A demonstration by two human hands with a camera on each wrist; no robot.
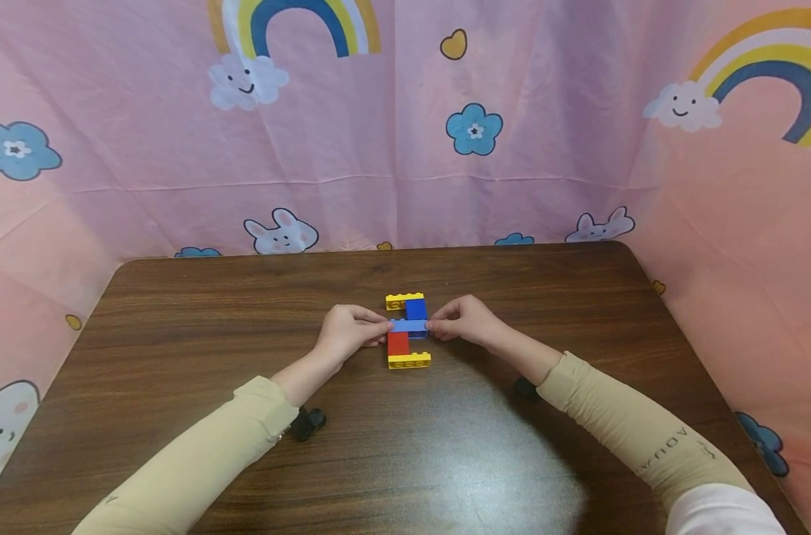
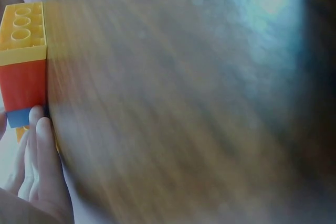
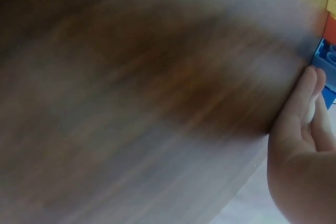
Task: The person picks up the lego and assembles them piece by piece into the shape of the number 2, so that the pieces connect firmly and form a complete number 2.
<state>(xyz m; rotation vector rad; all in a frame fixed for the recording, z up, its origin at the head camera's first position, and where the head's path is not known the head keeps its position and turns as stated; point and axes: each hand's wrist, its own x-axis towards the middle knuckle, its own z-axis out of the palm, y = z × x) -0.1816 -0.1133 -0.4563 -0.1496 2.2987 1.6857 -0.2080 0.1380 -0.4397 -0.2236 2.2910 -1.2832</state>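
Note:
A small build of toy bricks lies on the table. Across its middle runs a light blue brick (image 1: pixel 408 325). Beyond it are a dark blue brick (image 1: pixel 415 308) and a yellow brick (image 1: pixel 404 301); on the near side come a red brick (image 1: pixel 398 343) and another yellow brick (image 1: pixel 409 361). My left hand (image 1: pixel 351 331) pinches the light blue brick's left end between thumb and fingers. At its right end, my right hand (image 1: pixel 468 322) pinches the same brick. In the left wrist view, fingertips (image 2: pixel 45 125) touch blue beside the red brick. The right wrist view shows only part of the build.
The brown wooden table (image 1: pixel 244 297) has its far edge against a pink patterned curtain (image 1: pixel 432 148). A black strap piece (image 1: pixel 308 423) hangs under the left wrist, and another dark piece (image 1: pixel 527 388) shows under the right.

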